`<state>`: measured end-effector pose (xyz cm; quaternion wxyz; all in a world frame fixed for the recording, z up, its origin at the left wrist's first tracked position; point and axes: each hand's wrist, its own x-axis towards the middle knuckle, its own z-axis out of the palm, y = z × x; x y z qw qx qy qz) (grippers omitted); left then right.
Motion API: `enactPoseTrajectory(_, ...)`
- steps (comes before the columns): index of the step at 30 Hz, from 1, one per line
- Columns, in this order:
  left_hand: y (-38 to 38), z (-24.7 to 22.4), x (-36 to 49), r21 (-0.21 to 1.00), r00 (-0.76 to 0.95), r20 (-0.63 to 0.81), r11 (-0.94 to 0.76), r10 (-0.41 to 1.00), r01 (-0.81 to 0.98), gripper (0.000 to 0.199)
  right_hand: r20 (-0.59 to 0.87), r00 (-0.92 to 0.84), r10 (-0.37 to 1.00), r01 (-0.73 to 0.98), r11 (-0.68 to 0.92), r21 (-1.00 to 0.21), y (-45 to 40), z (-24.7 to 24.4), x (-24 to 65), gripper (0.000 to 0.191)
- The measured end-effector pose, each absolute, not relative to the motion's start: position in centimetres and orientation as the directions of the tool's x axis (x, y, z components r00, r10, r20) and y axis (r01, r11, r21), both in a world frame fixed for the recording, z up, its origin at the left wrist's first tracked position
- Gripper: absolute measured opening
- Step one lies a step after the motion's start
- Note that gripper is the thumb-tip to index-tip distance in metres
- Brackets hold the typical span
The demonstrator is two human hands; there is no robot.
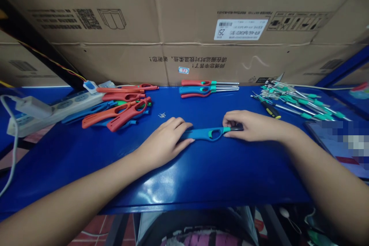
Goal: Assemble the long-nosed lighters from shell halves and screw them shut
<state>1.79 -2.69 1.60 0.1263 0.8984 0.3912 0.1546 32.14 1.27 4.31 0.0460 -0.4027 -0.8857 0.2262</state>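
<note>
A blue long-nosed gas lighter (200, 133) with a green trigger and green collar lies sideways just in front of me. My left hand (164, 142) is closed around the end of its handle, thumb below and fingers on top. At the other end, my right hand (249, 125) pinches the dark nose by the green collar; its fingers partly hide that section. Beyond my left hand are a few tiny metal pieces (162, 115), too small to name exactly.
Red, orange and blue lighter casings (123, 113) are heaped at left by a white power strip (65, 103). Several lighters with metal noses (209, 89) lie at the back. Metal rods with green parts (305, 103), a screwdriver (271, 109) and a screen (325, 138) are right. Cardboard (187, 15) stands behind.
</note>
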Motion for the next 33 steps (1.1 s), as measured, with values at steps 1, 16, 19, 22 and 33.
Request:
enactPoseTrajectory(1,-2.7,1.7,1.7,0.347,0.647,0.182,-0.664,0.74,0.662,0.035,-0.115,-0.691,0.713,0.663,0.563,-0.493,1.5,4.5,32.5,0.024)
enactPoseTrajectory(16,-3.3,2.1,1.6,0.384,0.674,0.169,-0.678,0.719,0.627,0.036,-0.125,0.111,0.986,0.977,-0.131,-0.168,5.0,4.9,43.1,0.03)
enactPoseTrajectory(19,-3.3,2.0,1.6,0.394,0.681,0.171,-0.683,0.712,0.616,0.035,-0.168,0.113,0.979,0.968,-0.147,-0.205,5.3,4.8,43.6,0.019)
enactPoseTrajectory(22,-3.4,1.9,1.7,0.39,0.681,0.183,-0.688,0.71,0.612,0.035,-0.045,0.145,0.988,0.959,-0.152,-0.239,4.7,6.1,42.8,0.018)
enactPoseTrajectory(33,-3.8,1.6,2.1,0.452,0.677,0.188,-0.675,0.711,0.583,0.038,0.632,0.329,0.702,0.806,0.14,-0.575,2.9,7.4,35.5,0.028)
